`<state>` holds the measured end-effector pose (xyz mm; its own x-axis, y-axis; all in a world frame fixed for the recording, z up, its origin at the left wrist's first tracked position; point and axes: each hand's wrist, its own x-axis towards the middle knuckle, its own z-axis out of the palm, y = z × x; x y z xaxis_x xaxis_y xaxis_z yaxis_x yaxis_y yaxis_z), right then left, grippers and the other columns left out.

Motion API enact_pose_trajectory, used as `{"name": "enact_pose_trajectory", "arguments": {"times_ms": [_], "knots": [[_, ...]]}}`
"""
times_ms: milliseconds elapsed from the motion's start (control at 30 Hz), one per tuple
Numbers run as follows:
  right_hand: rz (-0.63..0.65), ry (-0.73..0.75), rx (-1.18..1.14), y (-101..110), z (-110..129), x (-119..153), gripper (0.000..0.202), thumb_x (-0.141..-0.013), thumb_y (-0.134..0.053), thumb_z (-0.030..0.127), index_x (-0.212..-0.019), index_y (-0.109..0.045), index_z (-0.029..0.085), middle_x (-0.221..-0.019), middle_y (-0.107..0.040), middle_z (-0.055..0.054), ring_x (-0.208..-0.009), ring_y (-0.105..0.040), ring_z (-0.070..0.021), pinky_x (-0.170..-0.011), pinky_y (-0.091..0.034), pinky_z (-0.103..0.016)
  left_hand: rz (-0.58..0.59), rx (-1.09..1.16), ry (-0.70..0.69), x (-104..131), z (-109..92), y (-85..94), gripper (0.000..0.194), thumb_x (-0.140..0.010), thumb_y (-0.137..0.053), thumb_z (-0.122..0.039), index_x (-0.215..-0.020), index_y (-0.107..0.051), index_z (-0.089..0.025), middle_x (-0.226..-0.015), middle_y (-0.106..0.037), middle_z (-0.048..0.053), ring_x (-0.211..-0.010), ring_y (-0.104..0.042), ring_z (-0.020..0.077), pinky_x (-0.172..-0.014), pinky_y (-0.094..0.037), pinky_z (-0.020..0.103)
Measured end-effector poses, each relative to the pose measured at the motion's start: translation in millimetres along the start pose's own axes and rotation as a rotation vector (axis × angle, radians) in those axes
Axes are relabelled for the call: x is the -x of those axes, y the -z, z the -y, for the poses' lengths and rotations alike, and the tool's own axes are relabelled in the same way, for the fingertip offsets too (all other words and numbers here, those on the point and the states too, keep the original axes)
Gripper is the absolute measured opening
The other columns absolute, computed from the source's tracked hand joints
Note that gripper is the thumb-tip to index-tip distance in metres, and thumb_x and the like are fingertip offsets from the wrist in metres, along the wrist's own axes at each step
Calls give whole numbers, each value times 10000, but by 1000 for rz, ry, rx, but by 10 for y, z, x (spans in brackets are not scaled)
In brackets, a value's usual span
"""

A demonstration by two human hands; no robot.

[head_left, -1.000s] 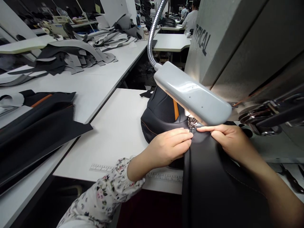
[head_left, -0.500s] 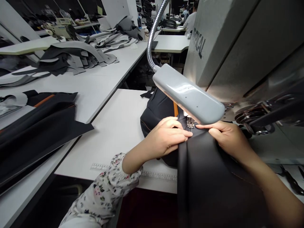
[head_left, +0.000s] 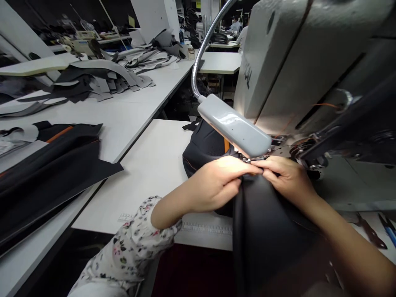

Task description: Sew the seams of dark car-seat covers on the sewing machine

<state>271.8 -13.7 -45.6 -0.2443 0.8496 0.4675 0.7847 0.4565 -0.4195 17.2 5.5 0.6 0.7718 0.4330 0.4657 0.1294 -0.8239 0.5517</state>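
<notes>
Your left hand (head_left: 213, 181) has just swung inward: half a second ago its fingers lay beside the seam, and now they reach across to meet your right hand (head_left: 287, 177) right in front of the presser foot (head_left: 245, 158). Both sets of fingertips touch the black cover (head_left: 269, 231) there, and the two hands are together; whether either pinches the material, you can't tell from here. That likely means you are lining up or taking hold of the edge rather than just guiding it flat.

The cover lies under the foot, its bulky end with an orange strip (head_left: 227, 145) just off centre toward 12 o'clock, its long panel falling away toward 5.

The white worktable (head_left: 148, 173) carries a printed scale (head_left: 207, 229) at 6 o'clock. The sewing machine (head_left: 278, 62) fills 1 to 2 o'clock, with a grey lamp (head_left: 235, 126) over the foot. A dark-handled tool (head_left: 371, 232) sits at 4, black panels (head_left: 52, 165) at 9, and heaped cut pieces (head_left: 108, 76) at 10 to 11.
</notes>
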Motion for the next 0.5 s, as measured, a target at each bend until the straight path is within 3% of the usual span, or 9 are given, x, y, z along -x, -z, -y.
{"name": "enact_pose_trajectory", "arguments": {"times_ms": [67,133,233,333,433,500], "knots": [[-43,140,74,61,174,127,271,-933,-547,273,-963,-810,217,-942,-782,-108,-887,-715,-265,-783,-589,-401,-11,-109,27,-112,-140,-151,422,-1067,-433,-291,-1457,-525,-159,-1389,-649,137,-1243,-644,265,-1063,-546,409],[-47,216,63,128,336,342,246,-953,-555,280,-939,-789,209,-941,-767,-116,-889,-706,-260,-786,-601,-399,17,-283,46,-193,-220,-377,565,-1071,-443,-517,-1447,-506,-101,-1230,-683,163,-1090,-673,299,-951,-562,449],[-56,115,54,230,290,799,237,-959,-572,245,-1089,-770,249,-1142,-766,-91,-1101,-702,-261,-983,-584,-429,61,-551,35,-259,-252,-691,638,-1042,-398,-669,-1143,-634,-84,-906,-668,107,-830,-652,286,-826,-520,472],[-170,-311,293,382,-242,1384,267,-955,-548,290,-1122,-756,269,-1159,-767,-77,-1131,-698,-283,-1047,-539,-483,80,-768,73,-345,-272,-875,565,-1013,-492,-662,-848,-610,-135,-752,-593,76,-706,-598,269,-706,-463,438],[-248,-563,445,597,-949,1979,322,-913,-480,322,-977,-742,145,-990,-744,-214,-964,-698,-402,-899,-532,-616,117,-876,177,-446,-344,-968,487,-986,-611,-583,-822,-611,-124,-740,-589,84,-687,-583,259,-642,-406,389],[-261,-655,486,755,-1307,2296,282,-851,-484,314,-883,-720,165,-902,-716,-214,-911,-684,-425,-835,-519,-608,118,-868,243,-466,-398,-1013,416,-997,-631,-496,-864,-634,-102,-760,-609,93,-712,-597,258,-655,-397,381]]}}
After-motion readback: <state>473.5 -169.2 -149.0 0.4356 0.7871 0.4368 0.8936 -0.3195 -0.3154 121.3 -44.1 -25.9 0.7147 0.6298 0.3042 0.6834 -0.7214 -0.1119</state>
